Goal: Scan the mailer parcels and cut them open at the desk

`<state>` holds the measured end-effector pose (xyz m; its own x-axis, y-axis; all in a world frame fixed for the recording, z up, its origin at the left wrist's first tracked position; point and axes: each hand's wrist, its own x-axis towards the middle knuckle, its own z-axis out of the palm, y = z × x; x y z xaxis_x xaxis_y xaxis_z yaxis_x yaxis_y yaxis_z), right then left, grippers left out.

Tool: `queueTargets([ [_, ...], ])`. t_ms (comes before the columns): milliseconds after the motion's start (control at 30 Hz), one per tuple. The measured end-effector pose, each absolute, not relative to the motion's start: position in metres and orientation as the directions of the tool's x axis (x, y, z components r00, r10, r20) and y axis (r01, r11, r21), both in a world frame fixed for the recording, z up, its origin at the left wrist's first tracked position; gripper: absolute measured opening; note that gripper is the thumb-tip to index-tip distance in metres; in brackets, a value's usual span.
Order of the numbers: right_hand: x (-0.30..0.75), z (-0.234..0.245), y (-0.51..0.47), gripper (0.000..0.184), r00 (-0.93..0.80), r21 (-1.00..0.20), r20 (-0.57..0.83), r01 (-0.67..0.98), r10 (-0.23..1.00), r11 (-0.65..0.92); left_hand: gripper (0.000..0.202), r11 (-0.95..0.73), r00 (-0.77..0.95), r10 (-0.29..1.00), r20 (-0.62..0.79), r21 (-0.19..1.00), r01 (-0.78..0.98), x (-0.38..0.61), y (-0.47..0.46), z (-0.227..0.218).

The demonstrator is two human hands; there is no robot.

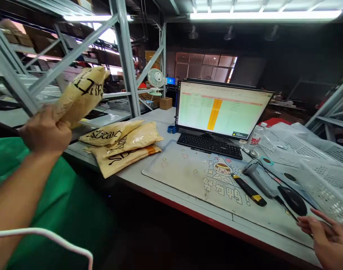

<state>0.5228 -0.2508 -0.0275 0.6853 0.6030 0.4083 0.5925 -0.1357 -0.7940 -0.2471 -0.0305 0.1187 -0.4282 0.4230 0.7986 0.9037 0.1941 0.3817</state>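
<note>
My left hand (pixel 46 129) is raised at the left, its fingers wrapped round one end of a pale yellow, plump plastic mailer bag (pixel 81 93) with black lettering. The bag is tilted upward, clear of the desk. Below and right of it, several similar mailer bags (pixel 126 142) lie piled at the desk edge. At the lower right corner, my right hand (pixel 327 236) hovers over the desk with loosely curled fingers apart. Its fingertips are close to the cable of a grey barcode scanner (pixel 259 180); whether they touch the cable is unclear. A black computer mouse (pixel 292 200) lies just beyond.
A monitor (pixel 222 110) and black keyboard (pixel 209 145) stand behind a printed desk mat (pixel 182 168). A black and yellow utility knife (pixel 249 190) lies on the mat. White perforated baskets (pixel 323 180) crowd the right. Metal shelf posts (pixel 126 56) rise at left, above a green sack (pixel 59 191).
</note>
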Motion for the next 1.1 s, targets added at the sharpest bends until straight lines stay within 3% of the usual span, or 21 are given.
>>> queueTargets([
  [67, 0.516, -0.013, -0.245, 0.030, 0.736, -0.828, 0.374, 0.539, 0.564, -0.155, 0.069, -0.055, -0.122, 0.396, 0.910, 0.157, 0.986, -0.216, -0.056, 0.116],
  [133, 0.522, -0.008, -0.233, 0.032, 0.727, -0.794, 0.399, 0.579, 0.559, -0.187, 0.068, -0.255, 0.132, 0.346, 0.929, -0.042, 0.966, -0.171, -0.086, 0.094],
  [233, 0.541, -0.015, -0.206, 0.044, 0.655, -0.698, 0.466, 0.686, 0.595, -0.208, 0.085, -0.497, 0.343, 0.304, 0.889, -0.159, 0.853, -0.087, -0.128, 0.029],
  [333, 0.558, -0.026, -0.177, 0.057, 0.553, -0.550, 0.501, 0.797, 0.665, -0.249, 0.086, -0.686, 0.531, 0.398, 0.748, -0.142, 0.713, -0.013, -0.159, -0.037],
  [400, 0.562, -0.032, -0.158, 0.063, 0.468, -0.406, 0.497, 0.870, 0.731, -0.281, 0.073, -0.722, 0.595, 0.476, 0.647, -0.099, 0.685, 0.019, -0.175, -0.055],
  [467, 0.561, -0.035, -0.141, 0.067, 0.402, -0.291, 0.425, 0.909, 0.811, -0.298, 0.056, -0.723, 0.631, 0.571, 0.525, -0.043, 0.690, 0.042, -0.184, -0.043],
  [567, 0.551, -0.034, -0.120, 0.071, 0.396, -0.181, 0.229, 0.915, 0.889, -0.361, 0.085, -0.724, 0.644, 0.643, 0.414, 0.054, 0.688, 0.080, -0.181, 0.001],
  [667, 0.533, -0.028, -0.102, 0.067, 0.445, -0.092, 0.078, 0.894, 0.892, -0.438, 0.087, -0.733, 0.651, 0.663, 0.371, 0.143, 0.665, 0.136, -0.164, 0.024],
  [733, 0.521, -0.024, -0.091, 0.057, 0.471, -0.067, 0.059, 0.881, 0.880, -0.468, 0.093, -0.721, 0.679, 0.690, 0.252, 0.159, 0.674, 0.173, -0.154, 0.014],
  [900, 0.511, 0.001, -0.079, 0.043, 0.486, -0.107, 0.032, 0.871, 0.873, -0.480, 0.093, -0.759, 0.746, 0.650, 0.146, 0.080, 0.646, 0.207, -0.146, -0.037],
  [1000, 0.507, 0.034, -0.098, 0.037, 0.409, -0.353, -0.085, 0.840, 0.909, -0.411, 0.093, -0.760, 0.746, 0.648, 0.151, 0.072, 0.645, 0.201, -0.149, -0.046],
  [1100, 0.488, 0.073, -0.133, 0.048, 0.111, -0.650, -0.145, 0.739, 0.983, -0.180, 0.094, -0.768, 0.751, 0.638, 0.173, 0.062, 0.638, 0.199, -0.150, -0.046],
])
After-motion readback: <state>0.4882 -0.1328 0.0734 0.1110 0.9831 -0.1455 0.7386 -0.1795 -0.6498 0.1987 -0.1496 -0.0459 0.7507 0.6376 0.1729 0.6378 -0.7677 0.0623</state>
